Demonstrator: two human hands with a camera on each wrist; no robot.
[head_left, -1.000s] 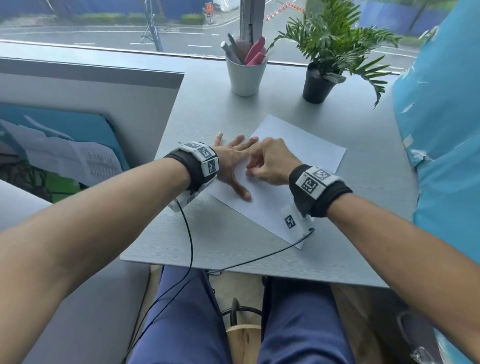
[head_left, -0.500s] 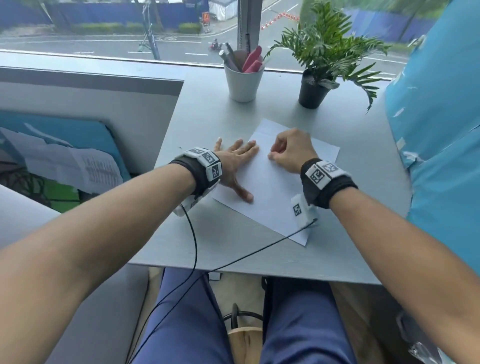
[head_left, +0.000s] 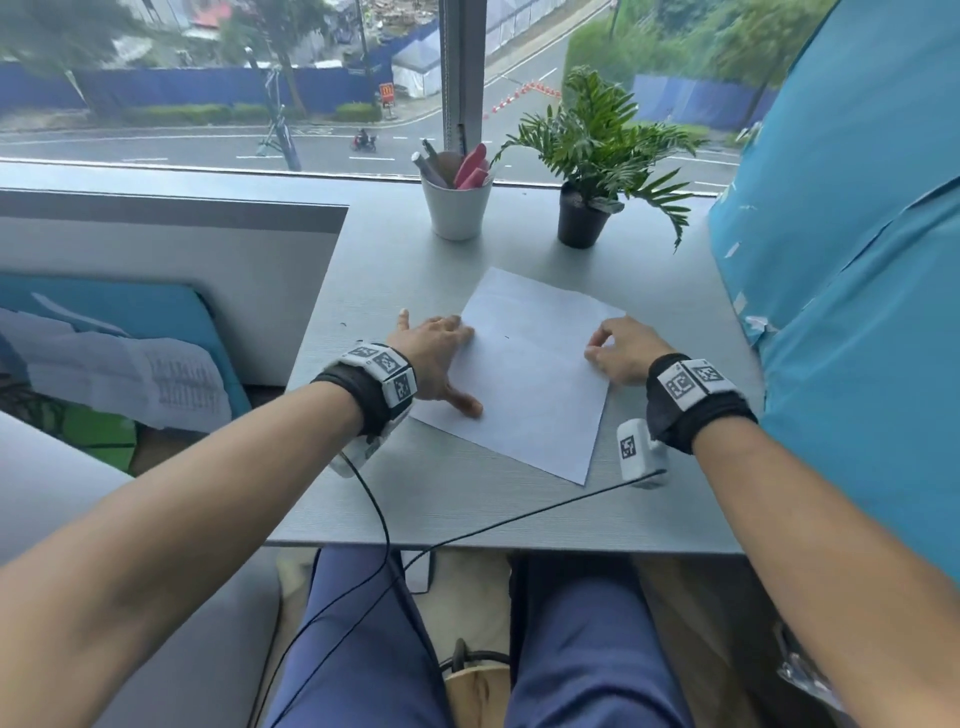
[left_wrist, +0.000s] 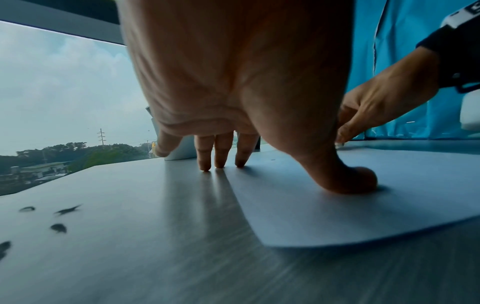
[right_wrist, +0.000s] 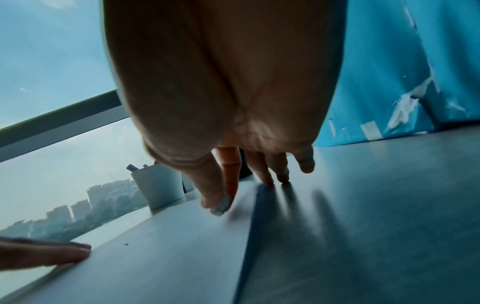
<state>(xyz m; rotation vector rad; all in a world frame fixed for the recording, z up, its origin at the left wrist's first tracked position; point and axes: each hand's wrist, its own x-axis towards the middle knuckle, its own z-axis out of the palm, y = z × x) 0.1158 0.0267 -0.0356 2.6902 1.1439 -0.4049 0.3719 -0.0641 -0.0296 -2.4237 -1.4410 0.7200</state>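
A white sheet of paper (head_left: 530, 374) lies flat and askew on the grey table (head_left: 467, 499). My left hand (head_left: 441, 364) rests flat on its left edge, with the thumb (left_wrist: 348, 181) pressing the sheet (left_wrist: 337, 216) and the fingertips (left_wrist: 221, 160) at the paper's border. My right hand (head_left: 613, 348) is at the sheet's right edge. Its fingers (right_wrist: 270, 172) point down and touch the table right at that edge, while the thumb (right_wrist: 218, 201) hovers just over the paper (right_wrist: 168, 246). Neither hand holds anything.
A white cup of pens (head_left: 456, 208) and a small potted plant (head_left: 587, 208) stand at the back by the window. A blue board (head_left: 857, 312) lines the table's right side, and a grey partition (head_left: 182, 249) the left. Black cables (head_left: 467, 535) hang over the front edge.
My right hand has slid from beside the left hand across the sheet to its right edge, and its fist has loosened. The left hand has stayed on the left edge.
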